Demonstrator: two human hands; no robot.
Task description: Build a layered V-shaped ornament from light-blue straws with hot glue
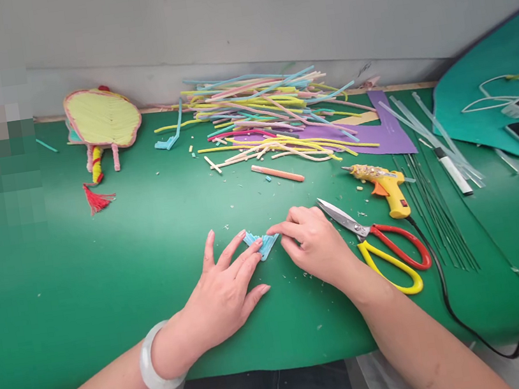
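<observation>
A small light-blue triangular piece (269,246) made of strips laid side by side, with a jagged upper edge, lies on the green tabletop. My left hand (224,283) rests over it, fingers spread, with fingertips pressing its left part and middle. From the other side, my right hand (314,241) touches its right corner with the index fingertip. The other right fingers are curled, and whatever they may hold is hidden. Just right of that hand lie scissors (366,231) with one red and one yellow handle, blades partly apart.
A yellow glue gun (384,186) with a black cord lies beyond the scissors. Coloured fuzzy stems (266,103) are heaped at the back over purple sheet (395,130). A orange marker-like stick (278,172), thin green wires (436,215) and a yellow fan-shaped craft (104,120) lie around.
</observation>
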